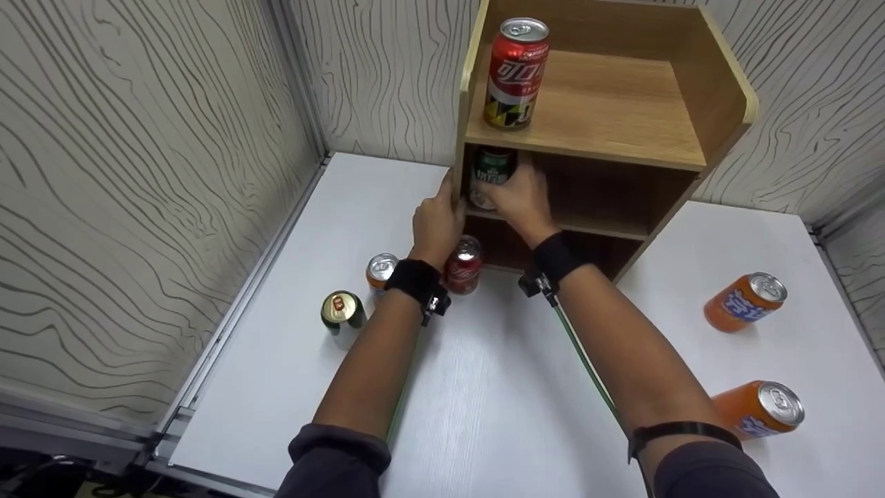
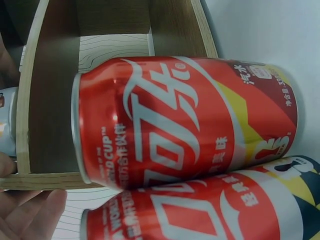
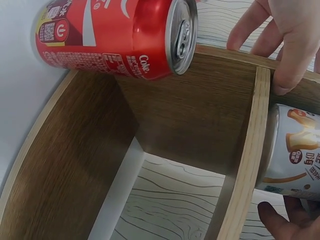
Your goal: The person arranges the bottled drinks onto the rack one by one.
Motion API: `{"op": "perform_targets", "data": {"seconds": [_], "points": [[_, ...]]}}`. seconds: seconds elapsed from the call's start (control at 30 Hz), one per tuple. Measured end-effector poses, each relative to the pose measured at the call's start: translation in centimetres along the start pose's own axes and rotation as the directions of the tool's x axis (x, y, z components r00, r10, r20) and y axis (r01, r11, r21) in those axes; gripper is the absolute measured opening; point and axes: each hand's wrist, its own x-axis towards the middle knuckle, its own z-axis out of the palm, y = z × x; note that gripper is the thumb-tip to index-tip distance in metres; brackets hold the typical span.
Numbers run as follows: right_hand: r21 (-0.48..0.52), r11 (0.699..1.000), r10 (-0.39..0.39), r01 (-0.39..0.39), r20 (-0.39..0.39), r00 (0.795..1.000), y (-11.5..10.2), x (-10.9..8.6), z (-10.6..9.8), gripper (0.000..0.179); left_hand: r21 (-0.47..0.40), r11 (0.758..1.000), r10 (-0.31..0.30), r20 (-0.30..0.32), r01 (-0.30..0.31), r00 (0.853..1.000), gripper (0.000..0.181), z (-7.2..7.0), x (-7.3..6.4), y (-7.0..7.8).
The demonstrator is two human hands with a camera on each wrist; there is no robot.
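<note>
In the head view my right hand (image 1: 523, 202) reaches into the shelf's middle compartment and grips a green-and-white drink can (image 1: 493, 166) standing against the left wall. The right wrist view shows the can's pale printed side (image 3: 299, 150), with fingertips below it. My left hand (image 1: 437, 225) holds the left side panel of the wooden shelf (image 1: 588, 76), fingers outside and thumb over the front edge. Below the hands, a red cola can (image 1: 463, 266) stands by the shelf's foot. A second red can (image 2: 160, 210) shows beside it in the left wrist view.
Another red cola can (image 1: 517, 72) stands on the top shelf at the left. An orange can (image 1: 382, 270) and a green can (image 1: 343, 318) stand left of my left forearm. On the right are two more orange cans, one farther back (image 1: 743, 303) and one nearer (image 1: 757, 411).
</note>
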Motion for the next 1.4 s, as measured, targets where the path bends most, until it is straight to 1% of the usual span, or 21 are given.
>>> {"op": "perform_targets", "data": {"seconds": [0.17,0.33,0.47,0.63,0.73,0.83,0.93,1.03,1.2,1.4], "points": [[-0.011,1.000,-0.020,0.020,-0.011,1.000,0.2,-0.3,-0.2,0.080,-0.008,1.000,0.004,0.001,-0.004,1.000,0.053,0.1,-0.1,0.0],[-0.003,0.999,-0.043,0.043,-0.037,0.998,0.2,-0.9,-0.7,0.091,0.003,1.000,0.002,-0.009,-0.002,1.000,0.051,0.2,0.0,-0.1],[-0.021,0.998,-0.054,0.052,-0.063,0.997,0.1,-1.5,-1.1,0.097,0.007,1.000,-0.004,-0.014,0.004,1.000,0.052,0.0,0.1,0.0],[-0.020,0.999,-0.050,0.048,-0.073,0.996,-0.1,-2.2,-1.7,0.091,-0.006,1.000,-0.004,-0.007,0.004,1.000,0.055,0.0,0.0,0.1],[-0.022,0.997,-0.070,0.068,-0.088,0.994,0.1,-2.7,-2.1,0.085,-0.007,1.000,0.006,-0.013,-0.006,1.000,0.054,0.0,-0.1,0.0],[-0.019,0.992,-0.127,0.126,-0.115,0.985,0.4,-3.2,-2.3,0.083,-0.007,1.000,0.004,-0.013,-0.004,1.000,0.054,0.1,-0.2,-0.1],[-0.017,0.980,-0.197,0.196,-0.132,0.971,0.9,-3.7,-2.4,0.087,-0.004,1.000,-0.014,-0.002,0.014,1.000,0.054,0.1,-0.2,-0.2],[-0.012,0.969,-0.247,0.248,-0.139,0.959,1.2,-4.2,-2.5,0.090,-0.002,1.000,-0.027,0.010,0.027,1.000,0.055,0.1,-0.2,-0.2],[-0.004,0.959,-0.279,0.282,-0.151,0.948,1.4,-4.9,-3.2,0.093,0.000,1.000,-0.028,0.022,0.028,0.999,0.055,0.1,-0.2,-0.1],[-0.010,0.947,-0.319,0.322,-0.151,0.935,0.9,-5.7,-4.2,0.096,0.003,1.000,-0.031,0.017,0.031,0.999,0.053,0.0,-0.2,0.1]]}}
